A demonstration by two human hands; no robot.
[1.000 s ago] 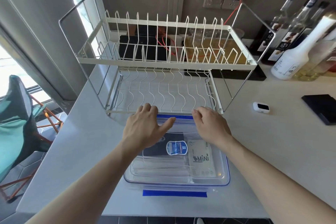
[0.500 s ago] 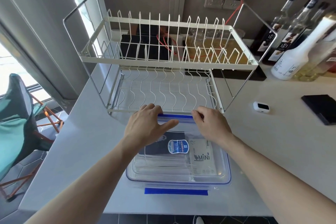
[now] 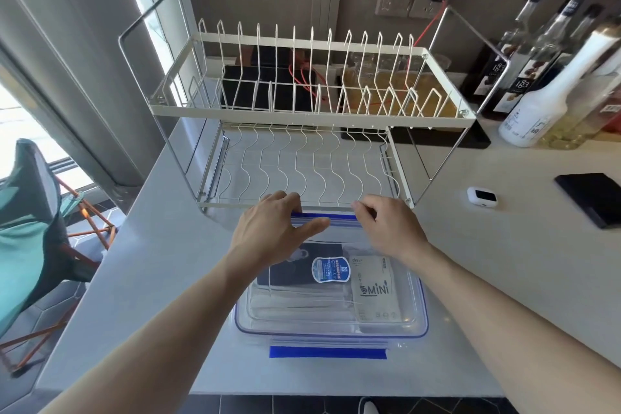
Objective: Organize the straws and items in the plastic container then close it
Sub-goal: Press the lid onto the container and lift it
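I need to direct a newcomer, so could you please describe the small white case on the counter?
Start at the wire dish rack on the counter. To its right lies a small white case with a dark window, beside a flat black pad; it alone is white and rounded.

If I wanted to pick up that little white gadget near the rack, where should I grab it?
Probably pinch the little white gadget across its long rounded sides, coming straight down from above. It lies flat on the counter with bare space all around, so nothing blocks your fingers.
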